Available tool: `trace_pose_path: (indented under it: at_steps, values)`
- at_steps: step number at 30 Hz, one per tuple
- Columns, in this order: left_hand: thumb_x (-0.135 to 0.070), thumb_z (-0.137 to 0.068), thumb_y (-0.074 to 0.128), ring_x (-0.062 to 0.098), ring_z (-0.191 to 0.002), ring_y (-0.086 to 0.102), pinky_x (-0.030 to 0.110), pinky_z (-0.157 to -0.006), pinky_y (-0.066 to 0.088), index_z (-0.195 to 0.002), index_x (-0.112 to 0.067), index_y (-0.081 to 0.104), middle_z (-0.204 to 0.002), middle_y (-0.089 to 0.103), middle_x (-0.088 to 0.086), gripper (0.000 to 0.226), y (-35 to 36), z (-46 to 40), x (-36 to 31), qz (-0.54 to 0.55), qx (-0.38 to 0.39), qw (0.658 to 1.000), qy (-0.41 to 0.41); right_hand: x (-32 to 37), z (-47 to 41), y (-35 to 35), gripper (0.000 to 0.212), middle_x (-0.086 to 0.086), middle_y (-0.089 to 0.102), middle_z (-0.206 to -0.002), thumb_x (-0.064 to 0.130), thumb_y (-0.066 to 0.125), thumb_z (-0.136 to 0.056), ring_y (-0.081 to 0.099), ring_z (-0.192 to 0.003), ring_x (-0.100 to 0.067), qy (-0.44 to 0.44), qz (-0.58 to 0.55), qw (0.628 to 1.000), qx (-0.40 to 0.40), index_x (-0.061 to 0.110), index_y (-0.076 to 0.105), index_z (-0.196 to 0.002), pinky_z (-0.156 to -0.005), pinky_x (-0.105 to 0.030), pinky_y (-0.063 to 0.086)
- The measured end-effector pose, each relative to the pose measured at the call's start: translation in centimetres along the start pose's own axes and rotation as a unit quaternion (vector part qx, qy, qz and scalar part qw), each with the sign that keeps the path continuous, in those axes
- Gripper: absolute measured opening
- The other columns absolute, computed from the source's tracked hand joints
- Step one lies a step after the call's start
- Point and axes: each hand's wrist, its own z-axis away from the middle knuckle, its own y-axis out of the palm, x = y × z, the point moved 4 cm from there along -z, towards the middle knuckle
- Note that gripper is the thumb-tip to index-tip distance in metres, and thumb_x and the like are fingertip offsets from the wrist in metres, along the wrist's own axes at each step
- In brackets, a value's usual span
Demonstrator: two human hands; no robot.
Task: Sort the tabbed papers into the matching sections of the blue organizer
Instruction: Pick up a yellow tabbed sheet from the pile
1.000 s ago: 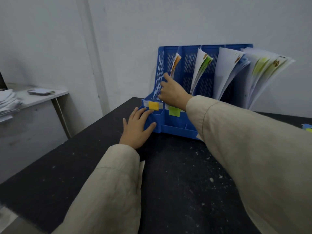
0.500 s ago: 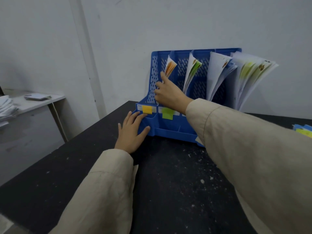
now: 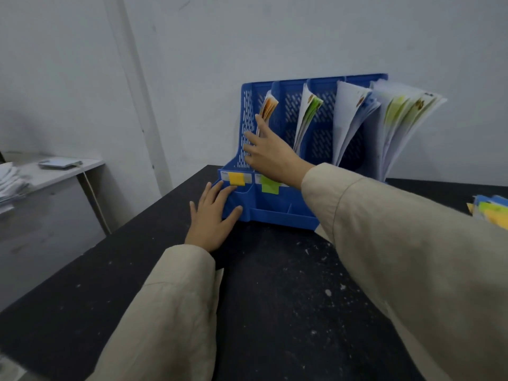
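Note:
The blue organizer (image 3: 275,213) stands on the black table against the wall, with papers leaning in its sections. An orange tab (image 3: 237,178) marks the leftmost section's front and a green tab (image 3: 269,185) the one beside it. My right hand (image 3: 270,155) reaches into the leftmost section, fingers straight, touching the orange-printed paper (image 3: 268,105) there. My left hand (image 3: 213,221) lies flat on the table with its fingers against the organizer's front left corner. More papers fill the green-printed section (image 3: 308,116), the third section (image 3: 349,116) and the far-right section (image 3: 404,119).
A small stack of blue, green and yellow tabbed papers (image 3: 492,210) lies at the table's right edge. The black table (image 3: 275,312) is speckled with white dust. A grey side table (image 3: 55,171) with loose papers stands at the left.
My right hand has slid a little up along the orange-printed paper with its fingers straightening. The left hand stays at the organizer's corner. The view has shifted slightly.

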Motion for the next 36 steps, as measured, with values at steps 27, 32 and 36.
trace_pose_path:
  at_steps: [27, 32, 36]
  values:
    - [-0.036, -0.095, 0.048, 0.014, -0.125, 0.043, 0.031, -0.107, 0.030, -0.132, -0.026, 0.050, -0.139, 0.045, -0.005, 0.038, 13.2, 9.0, -30.3, 0.030, 0.229, 0.901, 0.368, -6.9, 42.1, 5.3, 0.033, -0.004, 0.059, -0.120, 0.012, 0.043, -0.093, 0.053, -0.110, -0.025, 0.496, -0.388, 0.744, 0.223, 0.021, 0.061, -0.119, -0.082, -0.032, 0.040]
    - [-0.042, -0.098, 0.039, 0.012, -0.127, 0.040, 0.032, -0.110, 0.023, -0.132, -0.027, 0.049, -0.139, 0.045, -0.008, 0.039, 15.4, 10.8, -31.7, 0.037, 0.259, 0.888, 0.379, -8.3, 50.1, 8.2, 0.033, -0.014, 0.052, -0.128, 0.024, 0.047, -0.095, 0.049, -0.118, -0.033, 0.624, -0.347, 0.606, 0.350, 0.009, 0.054, -0.123, -0.088, -0.037, 0.041]
    - [-0.045, -0.099, 0.029, 0.007, -0.136, 0.026, 0.044, -0.117, 0.007, -0.140, -0.035, 0.036, -0.147, 0.032, -0.014, 0.042, 16.2, 11.5, -30.9, 0.016, 0.303, 0.886, 0.351, -8.2, 54.3, 8.9, 0.054, -0.021, 0.037, -0.139, 0.044, 0.048, -0.095, 0.033, -0.128, -0.038, 0.688, -0.332, 0.491, 0.419, 0.006, 0.044, -0.133, -0.100, -0.048, 0.032]
